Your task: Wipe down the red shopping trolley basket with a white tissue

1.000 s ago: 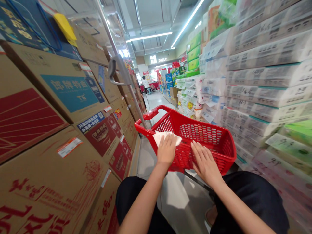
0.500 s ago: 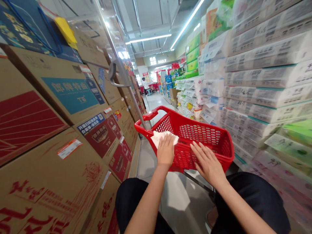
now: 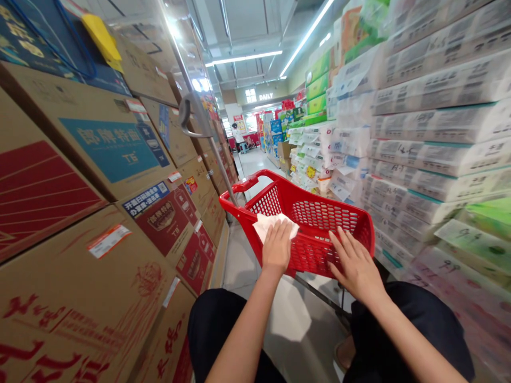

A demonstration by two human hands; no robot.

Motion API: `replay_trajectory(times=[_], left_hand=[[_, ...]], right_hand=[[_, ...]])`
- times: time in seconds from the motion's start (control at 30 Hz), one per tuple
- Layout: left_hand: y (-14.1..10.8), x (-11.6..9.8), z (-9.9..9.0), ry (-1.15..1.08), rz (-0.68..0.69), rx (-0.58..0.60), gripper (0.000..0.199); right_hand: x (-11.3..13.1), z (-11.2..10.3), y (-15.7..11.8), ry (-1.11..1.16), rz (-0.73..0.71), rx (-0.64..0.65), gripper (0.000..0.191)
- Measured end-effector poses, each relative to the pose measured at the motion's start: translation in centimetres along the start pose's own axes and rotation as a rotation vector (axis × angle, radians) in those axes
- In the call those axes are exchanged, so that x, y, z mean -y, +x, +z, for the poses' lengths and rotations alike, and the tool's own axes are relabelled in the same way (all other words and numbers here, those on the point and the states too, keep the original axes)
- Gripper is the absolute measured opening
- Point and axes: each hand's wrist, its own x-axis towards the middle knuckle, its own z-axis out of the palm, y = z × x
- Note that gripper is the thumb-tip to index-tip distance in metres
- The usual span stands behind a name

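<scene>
A red plastic shopping basket cart [image 3: 331, 213] with a perforated body stands in front of me, its metal pole rising at the left. My left hand [image 3: 277, 247] presses a white cloth [image 3: 261, 227] against the near side of the basket, close to the rim; the cloth sticks out beyond the fingers. My right hand [image 3: 357, 266] rests at the near side of the basket farther right, its fingers spread and holding nothing.
Stacked cardboard boxes [image 3: 120, 154] line the left side. Piles of wrapped tissue packs [image 3: 423, 133] rise at the right. Far down the aisle a person in white [image 3: 237, 134] is near a blue stool. My knees flank the cart.
Both hands have moved a little to the right, the cloth going along under my left hand. The basket's right end appears slightly farther left.
</scene>
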Motion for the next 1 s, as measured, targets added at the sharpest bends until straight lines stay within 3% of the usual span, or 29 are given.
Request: replay_trajectory(times=[0.1, 0.23, 0.33, 0.47, 0.57, 0.67, 0.77, 0.93, 1.0], left_hand=[[-0.2, -1.4, 0.5, 0.024, -0.021, 0.016, 0.051], [-1.1, -3.5, 1.2, -0.003, 0.095, 0.023, 0.054], [-1.1, -2.4, 1.1, -0.028, 0.121, 0.029, 0.055], [-0.6, -0.9, 1.1, -0.027, 0.003, 0.008, 0.051], [-1.2, -2.1, 1.5, -0.018, -0.008, -0.004, 0.051], [-2.2, -3.6, 1.5, -0.037, 0.096, -0.009, 0.055], [-2.2, -3.1, 1.0, -0.052, 0.167, 0.012, 0.056], [-1.2, -1.9, 0.9, -0.033, -0.025, 0.001, 0.048], [-1.4, -2.2, 1.1, -0.047, -0.002, -0.014, 0.050]], right_hand=[[0.3, 0.4, 0.0, 0.007, 0.026, 0.027, 0.086], [1.4, 1.0, 0.0, 0.020, 0.032, 0.053, 0.089], [1.2, 0.8, -0.4, 0.041, -0.012, 0.034, 0.087], [0.8, 0.4, -0.9, 0.033, -0.043, 0.021, 0.087], [1.3, 0.6, -1.1, 0.050, -0.045, 0.040, 0.091], [1.7, 0.9, -1.3, 0.080, -0.060, 0.033, 0.094], [1.7, 0.8, -1.5, 0.095, -0.070, 0.047, 0.092], [2.5, 0.3, -1.6, 0.083, -0.068, 0.059, 0.093], [3.1, 0.1, -1.7, 0.059, -0.062, 0.043, 0.093]])
